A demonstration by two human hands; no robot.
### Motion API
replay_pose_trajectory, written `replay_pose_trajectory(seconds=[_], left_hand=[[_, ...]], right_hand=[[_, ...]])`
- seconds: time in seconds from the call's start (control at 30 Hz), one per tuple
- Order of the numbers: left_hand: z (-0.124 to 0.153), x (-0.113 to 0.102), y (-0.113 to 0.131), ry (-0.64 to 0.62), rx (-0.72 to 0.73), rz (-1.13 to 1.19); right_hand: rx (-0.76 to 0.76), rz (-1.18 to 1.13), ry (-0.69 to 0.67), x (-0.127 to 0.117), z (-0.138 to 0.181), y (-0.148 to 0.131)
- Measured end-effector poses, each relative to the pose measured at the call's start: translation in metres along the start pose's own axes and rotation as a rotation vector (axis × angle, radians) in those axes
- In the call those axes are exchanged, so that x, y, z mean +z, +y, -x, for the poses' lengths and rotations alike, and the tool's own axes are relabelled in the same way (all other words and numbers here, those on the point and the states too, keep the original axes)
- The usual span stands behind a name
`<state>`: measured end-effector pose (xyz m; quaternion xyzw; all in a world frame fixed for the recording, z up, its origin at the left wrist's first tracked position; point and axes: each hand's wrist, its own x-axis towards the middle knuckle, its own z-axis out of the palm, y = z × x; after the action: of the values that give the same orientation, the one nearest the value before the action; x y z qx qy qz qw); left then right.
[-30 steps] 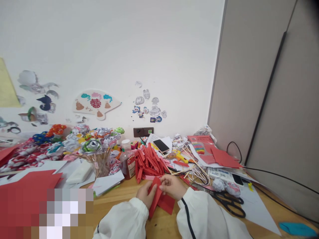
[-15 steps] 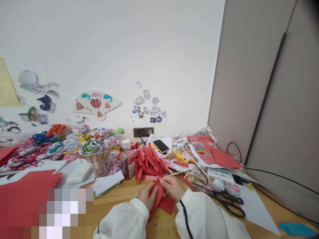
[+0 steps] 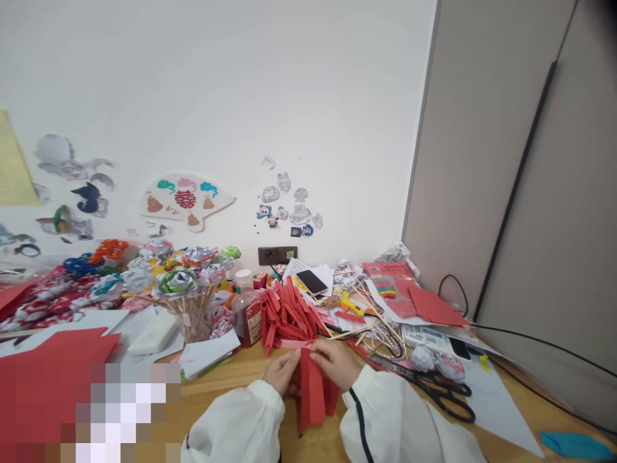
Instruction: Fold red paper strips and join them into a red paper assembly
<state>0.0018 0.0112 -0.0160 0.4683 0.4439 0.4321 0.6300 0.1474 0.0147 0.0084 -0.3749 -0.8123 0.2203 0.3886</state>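
A folded strip of red paper [image 3: 313, 395] stands nearly upright between my two hands at the near edge of the wooden table [image 3: 226, 392]. My left hand [image 3: 283, 373] pinches its left side with closed fingers. Closed on the paper's top right corner is my right hand [image 3: 333, 361]. Both arms wear white sleeves. Just behind my hands lies a pile of folded red paper pieces [image 3: 285, 314].
A jar of paper flowers on sticks [image 3: 186, 292], a bottle [image 3: 247, 310], a phone [image 3: 311, 281], wooden skewers [image 3: 359, 325] and black scissors [image 3: 446, 392] crowd the table. Red sheets [image 3: 58, 360] lie at left. A cable [image 3: 540, 344] runs along the right partition.
The red paper has been folded narrower and turned from a slanted, spread shape to a near-vertical strip. My hands stayed in place, moving slightly closer together.
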Motion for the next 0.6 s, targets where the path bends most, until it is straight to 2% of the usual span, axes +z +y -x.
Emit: replay_pose_trajectory(seconds=[0.13,0.43,0.6], left_hand=[[-0.003,-0.005,0.0,-0.036,-0.071,0.048],[0.0,-0.005,-0.001,-0.03,0.02,0.114],[0.001,-0.006,0.0,-0.023,0.032,0.053]], right_hand=[[-0.043,0.028,-0.025,-0.002,-0.001,-0.006],[0.03,-0.097,0.016,0.001,0.001,0.006],[0.053,-0.115,0.008,0.002,0.001,0.007]])
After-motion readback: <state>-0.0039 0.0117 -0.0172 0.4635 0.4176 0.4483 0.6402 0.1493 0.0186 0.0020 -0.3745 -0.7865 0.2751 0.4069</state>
